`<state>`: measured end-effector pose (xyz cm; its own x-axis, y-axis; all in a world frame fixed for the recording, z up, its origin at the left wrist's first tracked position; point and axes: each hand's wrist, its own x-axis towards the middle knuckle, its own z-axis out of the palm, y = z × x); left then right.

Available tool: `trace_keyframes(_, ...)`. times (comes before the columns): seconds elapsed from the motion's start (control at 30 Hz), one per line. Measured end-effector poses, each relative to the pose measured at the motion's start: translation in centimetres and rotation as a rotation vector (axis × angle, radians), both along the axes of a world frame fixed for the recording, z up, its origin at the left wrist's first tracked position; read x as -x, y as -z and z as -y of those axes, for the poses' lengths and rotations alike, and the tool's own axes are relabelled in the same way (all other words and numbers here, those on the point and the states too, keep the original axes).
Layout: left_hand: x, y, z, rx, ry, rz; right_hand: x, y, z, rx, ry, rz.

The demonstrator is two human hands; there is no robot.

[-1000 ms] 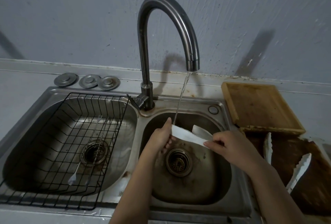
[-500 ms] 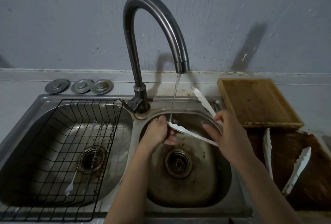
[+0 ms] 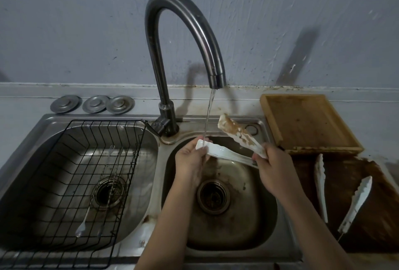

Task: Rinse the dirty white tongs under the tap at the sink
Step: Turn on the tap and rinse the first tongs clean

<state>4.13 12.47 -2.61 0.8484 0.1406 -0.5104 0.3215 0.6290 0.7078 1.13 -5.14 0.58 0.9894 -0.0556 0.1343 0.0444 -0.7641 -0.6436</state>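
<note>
White tongs are spread open above the right sink basin. My right hand grips their hinge end. My left hand holds the tip of the lower arm, and water from the curved dark tap runs onto that tip. The upper arm points up and back, smeared with brown dirt on its inner face.
A black wire rack with a spoon and thin utensils fills the left basin. Three metal drain lids lie behind it. Right of the sink sit a wooden board and another pair of white tongs on a dirty brown surface.
The tongs have swung open wider, the upper arm turning to show its dirty inner face. My left hand now holds the lower tip under the stream.
</note>
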Motion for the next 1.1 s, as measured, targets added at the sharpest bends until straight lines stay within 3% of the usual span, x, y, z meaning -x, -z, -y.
trace_keyframes(0.13, 0.5, 0.0, 1.6, -0.12, -0.158, 0.045, 0.2, 0.1, -0.8, 0.057, 0.036, 0.062)
trace_keyframes(0.27, 0.9, 0.1, 2.2, -0.203, -0.127, 0.022, 0.1, -0.1, -0.8, -0.099, 0.039, 0.033)
trace_keyframes(0.37, 0.8, -0.3, 1.1, -0.503, 0.048, 0.001, 0.1, 0.0, -0.3, -0.28, 0.103, -0.022)
trace_keyframes(0.5, 0.6, -1.7, -0.4, -0.678, 0.21, 0.057, 0.4, 0.7, -0.2, -0.411, 0.164, -0.109)
trace_keyframes(0.63, 0.8, -4.2, -1.8, -1.089, 0.118, 0.186, 0.6, 1.5, -1.7, -0.588, 0.145, -0.175)
trace_keyframes(0.77, 1.5, -6.5, -2.4, -1.331, 0.031, 0.339, 0.8, 1.9, -3.7, -0.743, 0.097, -0.19)
trace_keyframes(1.1, 1.1, -6.4, -2.7, -1.359, -0.002, 0.346, 0.9, 1.9, -4.0, -0.819, 0.059, -0.169)
